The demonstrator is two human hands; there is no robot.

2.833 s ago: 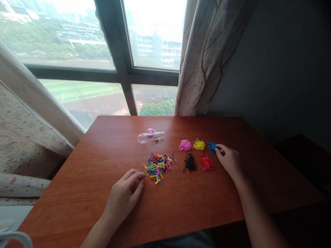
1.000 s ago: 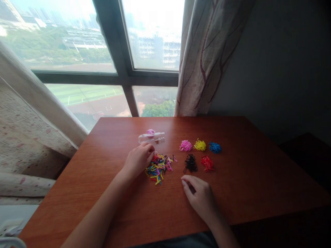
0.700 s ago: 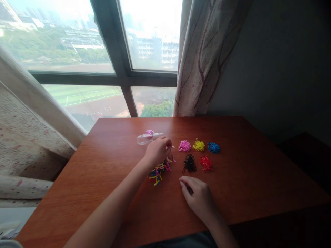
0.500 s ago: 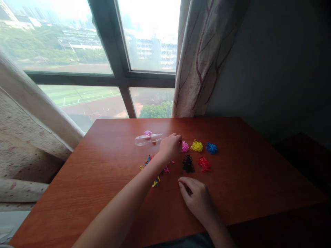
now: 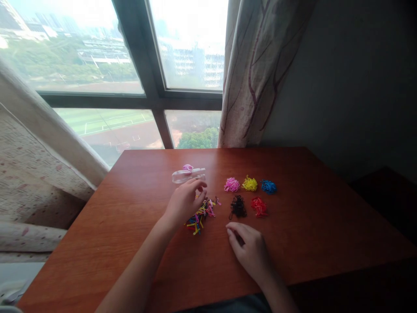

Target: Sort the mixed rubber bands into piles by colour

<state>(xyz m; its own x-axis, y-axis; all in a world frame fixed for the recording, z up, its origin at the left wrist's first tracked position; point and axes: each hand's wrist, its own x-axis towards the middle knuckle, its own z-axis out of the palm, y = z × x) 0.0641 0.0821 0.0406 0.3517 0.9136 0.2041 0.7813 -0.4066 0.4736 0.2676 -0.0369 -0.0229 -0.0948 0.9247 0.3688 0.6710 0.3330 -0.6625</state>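
Note:
My left hand (image 5: pixel 186 199) hovers over the far left side of a mixed pile of small coloured loop-shaped pieces (image 5: pixel 202 212), thumb and fingers apart with nothing visible between them. Part of that pile is hidden beneath it. My right hand (image 5: pixel 249 247) rests on the table in front of the black pile (image 5: pixel 238 206), thumb and forefinger pinched together; whatever they hold, if anything, cannot be made out. Single-colour piles of the same pieces lie beyond: pink (image 5: pixel 232 184), yellow (image 5: pixel 249 184), blue (image 5: pixel 269 186) and red (image 5: pixel 259 207).
A clear plastic container (image 5: pixel 181 176) lies on its side behind my left hand, with something pink (image 5: pixel 188 167) on it. The brown wooden table (image 5: pixel 312 217) reaches to the window (image 5: pixel 192 104). Curtains (image 5: pixel 254 78) hang on both sides.
My left hand has moved left and nearer, from beside the pink pile to the mixed pile, and its fingers have opened. The right hand keeps its place and pinch.

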